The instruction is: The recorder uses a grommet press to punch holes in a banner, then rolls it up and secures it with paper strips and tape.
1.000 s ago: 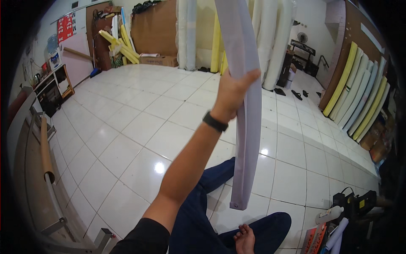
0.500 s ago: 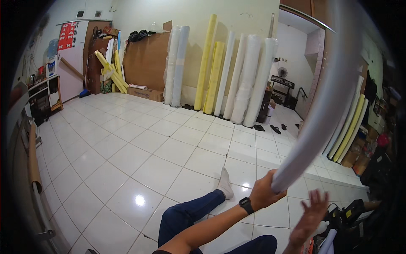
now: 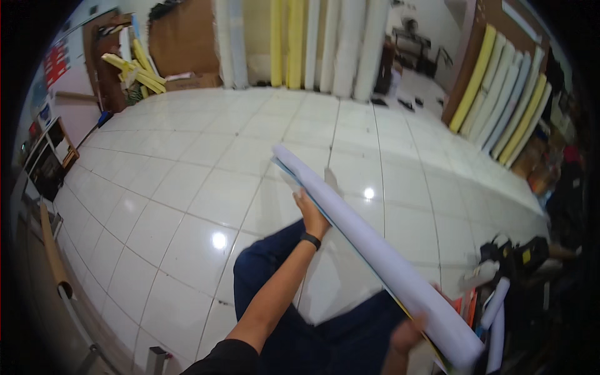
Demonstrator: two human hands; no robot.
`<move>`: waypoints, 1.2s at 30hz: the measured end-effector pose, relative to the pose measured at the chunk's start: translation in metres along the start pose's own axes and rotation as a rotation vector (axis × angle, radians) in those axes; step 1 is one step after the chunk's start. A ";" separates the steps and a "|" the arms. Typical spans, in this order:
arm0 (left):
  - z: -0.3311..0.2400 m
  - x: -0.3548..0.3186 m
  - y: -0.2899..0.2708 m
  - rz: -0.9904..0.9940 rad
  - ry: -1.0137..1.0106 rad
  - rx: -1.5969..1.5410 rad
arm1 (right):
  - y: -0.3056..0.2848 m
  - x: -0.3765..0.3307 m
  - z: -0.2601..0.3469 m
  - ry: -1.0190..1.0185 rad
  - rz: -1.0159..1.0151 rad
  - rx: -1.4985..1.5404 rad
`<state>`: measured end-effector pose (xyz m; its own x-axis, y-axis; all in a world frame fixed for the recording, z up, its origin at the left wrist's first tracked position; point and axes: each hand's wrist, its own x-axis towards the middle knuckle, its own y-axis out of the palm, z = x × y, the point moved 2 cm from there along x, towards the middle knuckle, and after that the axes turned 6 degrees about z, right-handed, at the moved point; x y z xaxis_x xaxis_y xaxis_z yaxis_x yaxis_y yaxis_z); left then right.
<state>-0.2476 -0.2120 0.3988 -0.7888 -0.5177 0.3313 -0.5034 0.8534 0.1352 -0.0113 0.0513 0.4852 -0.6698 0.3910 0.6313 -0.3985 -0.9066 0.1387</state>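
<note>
A long white roll [image 3: 369, 244], looking like paper or film, lies slantwise across my lap. Its far end points up and left, its near end down and right. A thin blue strip shows along its lower left edge, turning yellowish toward the near end. My left hand [image 3: 314, 215], with a dark band at the wrist, grips that edge near the far end, thumb up along the side and its other fingers partly hidden under the roll. My right hand [image 3: 407, 334] is at the lower edge near the close end, smeared by motion, so its fingers cannot be made out.
Tall white and yellow rolls [image 3: 294, 47] stand against the far wall, with more rolls [image 3: 500, 94] leaning at the right. Black equipment [image 3: 528, 253] and small white rolls [image 3: 495, 306] are beside me at the right. A brown tube [image 3: 53, 250] is at the left.
The roll has swung down from nearly upright to lying across my lap. My left hand has moved left with it, and my right hand has come in to its edge. The view has tilted down.
</note>
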 end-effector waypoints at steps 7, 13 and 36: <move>0.005 -0.133 -0.001 0.206 -0.966 -1.030 | 0.094 -0.044 -0.101 0.366 0.709 -0.132; -0.019 -0.109 -0.013 0.269 -0.894 -0.748 | 0.043 -0.069 -0.093 0.620 0.906 -0.211; 0.019 -0.110 -0.027 0.107 -0.887 -0.749 | 0.014 -0.083 -0.027 1.346 0.237 0.682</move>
<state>-0.1537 -0.1796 0.3411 -0.9337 -0.0488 -0.3546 -0.3188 0.5641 0.7617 0.0221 0.0101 0.4144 -0.8785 -0.2612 -0.4001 -0.1006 -0.7175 0.6892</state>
